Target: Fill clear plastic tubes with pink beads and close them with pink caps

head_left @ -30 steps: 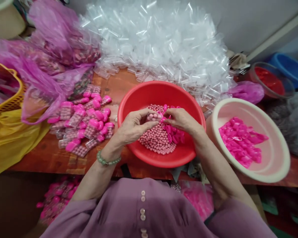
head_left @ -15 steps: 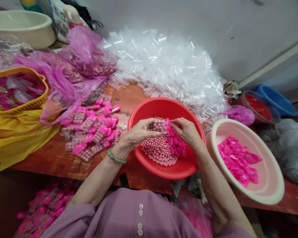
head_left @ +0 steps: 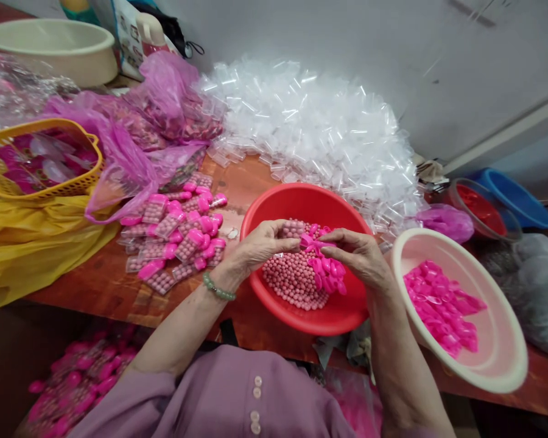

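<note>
Over the red basin (head_left: 278, 198), my left hand (head_left: 260, 246) grips a small clear plastic bottle (head_left: 293, 229) packed with pink beads, lying on its side. A bright pink plastic cap (head_left: 308, 242) is at the bottle's right end; whether it is seated there I cannot tell. My right hand (head_left: 356, 252) pinches a pink piece at that end between thumb and fingers, its exact shape partly hidden. Below both hands, loose pink beads (head_left: 296, 283) and several pink caps (head_left: 329, 274) lie in the basin.
Bead-filled bottles with pink caps (head_left: 173, 231) are heaped on the left. Behind the basin rises a large pile of clear empty bottles (head_left: 310, 121). A cream basin (head_left: 506, 340) holding pink caps stands right, a yellow basket (head_left: 41, 193) far left.
My right hand's fingers have stretched out and shifted slightly at the bottle's end. The left hand still holds the bottle. The whole view has shifted a little.
</note>
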`<state>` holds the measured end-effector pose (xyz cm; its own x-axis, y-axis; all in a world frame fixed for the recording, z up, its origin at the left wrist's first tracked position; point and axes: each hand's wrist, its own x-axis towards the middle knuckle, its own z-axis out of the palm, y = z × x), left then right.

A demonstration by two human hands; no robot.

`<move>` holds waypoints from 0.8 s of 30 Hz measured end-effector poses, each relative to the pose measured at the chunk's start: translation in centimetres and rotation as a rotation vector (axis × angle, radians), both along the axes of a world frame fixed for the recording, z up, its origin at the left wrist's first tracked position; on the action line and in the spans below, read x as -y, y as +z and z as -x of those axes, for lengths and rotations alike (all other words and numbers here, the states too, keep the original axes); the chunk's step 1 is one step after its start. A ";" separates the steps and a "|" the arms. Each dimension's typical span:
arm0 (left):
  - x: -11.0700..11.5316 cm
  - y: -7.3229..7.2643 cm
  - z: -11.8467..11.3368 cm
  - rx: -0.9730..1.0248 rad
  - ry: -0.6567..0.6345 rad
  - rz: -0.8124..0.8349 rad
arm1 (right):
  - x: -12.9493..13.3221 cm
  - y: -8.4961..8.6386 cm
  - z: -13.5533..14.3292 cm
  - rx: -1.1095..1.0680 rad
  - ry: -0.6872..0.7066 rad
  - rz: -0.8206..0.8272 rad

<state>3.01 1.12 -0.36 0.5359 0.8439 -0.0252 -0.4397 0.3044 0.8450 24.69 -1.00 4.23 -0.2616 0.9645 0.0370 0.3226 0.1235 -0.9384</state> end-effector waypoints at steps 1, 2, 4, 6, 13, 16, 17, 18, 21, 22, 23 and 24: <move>0.0 0.1 0.0 -0.004 -0.014 -0.008 | -0.1 0.2 -0.2 0.001 0.034 0.027; 0.0 0.3 0.1 -0.010 -0.031 -0.019 | -0.3 0.4 -0.3 -0.001 0.070 0.061; 0.1 0.6 0.1 -0.037 -0.069 -0.057 | -0.6 0.4 -0.4 -0.006 0.144 0.134; 0.1 0.8 0.1 -0.074 -0.084 -0.104 | -0.8 0.1 -0.1 -0.016 0.180 0.184; 0.3 0.7 -0.2 -0.061 0.015 -0.060 | -0.6 -2.0 2.4 -0.240 -0.187 0.235; 0.2 0.8 -0.4 -0.031 0.060 -0.046 | 0.1 -2.6 3.4 -0.248 -0.231 0.248; 0.2 0.8 -0.4 -0.017 0.055 -0.045 | 0.5 -2.7 3.8 -0.263 -0.259 0.245; 0.1 0.8 -0.5 -0.003 0.049 -0.043 | 0.9 -2.8 4.2 -0.280 -0.294 0.237; 0.0 0.8 -0.4 0.030 0.051 -0.031 | 1.9 -3.0 5.5 -0.296 -0.365 0.213; -0.1 0.7 -0.4 0.047 0.058 -0.020 | 2.2 -3.0 5.9 -0.277 -0.370 0.196; -0.1 0.6 -0.4 0.069 0.057 -0.006 | 2.4 -3.0 6.2 -0.244 -0.372 0.166; -0.1 0.5 -0.3 0.093 0.049 0.006 | 2.5 -3.1 6.4 -0.198 -0.374 0.125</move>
